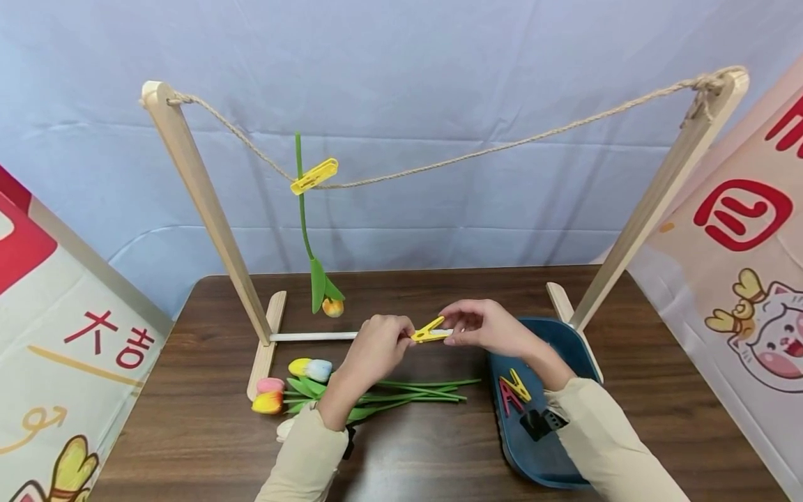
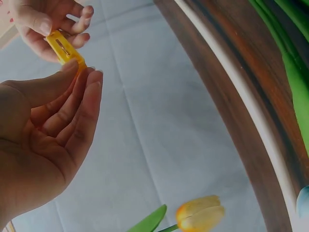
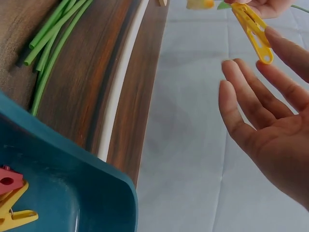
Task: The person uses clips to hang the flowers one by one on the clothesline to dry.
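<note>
A yellow clothespin [image 1: 428, 332] is held between both hands, above the white crossbar of a wooden stand. My left hand [image 1: 378, 346] pinches one end of it between thumb and fingers. At the other end, the thumb and index finger of my right hand [image 3: 275, 106] are on its handles, the other fingers spread loosely. On the rope [image 1: 439, 164], a second yellow clothespin [image 1: 316, 176] clips the stem of an orange-yellow tulip [image 1: 332, 305], which hangs head down. Several more tulips [image 1: 268, 401] lie on the table below my left forearm, partly hidden by it.
A blue tray [image 1: 511, 446] stands under my right forearm, with a red clothespin [image 1: 509, 397] and a yellow one [image 3: 17, 210] inside. Wooden posts [image 1: 207, 202] rise on both sides of the brown table [image 1: 207, 446]. A pale cloth hangs behind.
</note>
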Demonstrator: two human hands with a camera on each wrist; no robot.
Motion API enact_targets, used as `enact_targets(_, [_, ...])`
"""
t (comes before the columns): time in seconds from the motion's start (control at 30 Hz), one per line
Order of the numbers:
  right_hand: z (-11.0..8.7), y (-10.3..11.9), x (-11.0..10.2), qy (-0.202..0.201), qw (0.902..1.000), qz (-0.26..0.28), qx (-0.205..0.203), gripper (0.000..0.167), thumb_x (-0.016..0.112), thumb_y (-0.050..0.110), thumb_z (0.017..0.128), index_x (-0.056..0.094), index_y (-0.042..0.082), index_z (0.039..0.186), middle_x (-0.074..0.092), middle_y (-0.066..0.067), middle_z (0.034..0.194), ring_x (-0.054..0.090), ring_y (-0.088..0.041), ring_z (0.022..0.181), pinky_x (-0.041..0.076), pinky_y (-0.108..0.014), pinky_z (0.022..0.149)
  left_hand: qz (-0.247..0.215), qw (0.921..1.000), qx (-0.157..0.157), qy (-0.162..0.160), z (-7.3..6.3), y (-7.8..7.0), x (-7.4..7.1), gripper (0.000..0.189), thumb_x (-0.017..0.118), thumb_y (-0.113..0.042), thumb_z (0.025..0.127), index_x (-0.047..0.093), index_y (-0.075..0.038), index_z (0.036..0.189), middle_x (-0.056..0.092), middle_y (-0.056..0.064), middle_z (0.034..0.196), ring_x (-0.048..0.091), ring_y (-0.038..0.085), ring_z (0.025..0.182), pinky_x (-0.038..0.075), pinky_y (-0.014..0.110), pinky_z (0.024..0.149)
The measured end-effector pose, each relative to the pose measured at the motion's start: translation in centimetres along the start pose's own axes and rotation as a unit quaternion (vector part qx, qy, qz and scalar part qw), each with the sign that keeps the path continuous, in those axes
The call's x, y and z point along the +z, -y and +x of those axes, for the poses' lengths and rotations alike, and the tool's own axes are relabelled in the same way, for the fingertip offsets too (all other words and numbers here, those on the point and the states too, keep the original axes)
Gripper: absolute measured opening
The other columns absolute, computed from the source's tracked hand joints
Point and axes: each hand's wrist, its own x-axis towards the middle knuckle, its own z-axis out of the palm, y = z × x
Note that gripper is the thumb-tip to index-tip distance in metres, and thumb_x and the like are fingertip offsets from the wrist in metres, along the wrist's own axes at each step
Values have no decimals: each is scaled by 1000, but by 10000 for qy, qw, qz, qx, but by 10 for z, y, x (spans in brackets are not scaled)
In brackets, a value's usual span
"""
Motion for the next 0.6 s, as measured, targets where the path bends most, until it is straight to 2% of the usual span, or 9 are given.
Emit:
enact_targets(0.17, [0,1,1,-229,9996,-114,-67,32,71,9,78,62,-2,107,62,-8,88,56,-18,72,47,-27,60,257,9996,112,9,-2,-2,-3,4,67,-8,82,66,-5,80,65,3,76,58,13,63,46,25,58])
enact_targets(0.27, [0,2,2,-340,9994,-59,-18,30,72,8,78,64,-2,105,61,-7,86,55,-18,72,46,-26,60,224,9997,67,75,-2,-1,-2,4,67,-8,83,67,-5,81,65,2,76,58,12,63,46,25,57])
enact_targets(0.43, [-5,-3,-1,-599,9980,151,159,29,72,9,78,64,-2,104,61,-7,89,55,-19,74,47,-28,61,192,9983,-319,456,-5,9,2,4,69,-6,80,66,-6,77,62,1,71,55,12,60,44,25,55])
enact_targets(0.6, [-15,-16,-7,-779,9949,307,555,30,71,9,79,63,-2,106,62,-13,91,56,-20,76,49,-29,62,684,9902,-827,892,-11,26,19,30,58,6,81,50,-9,56,43,0,52,37,11,47,31,25,45])
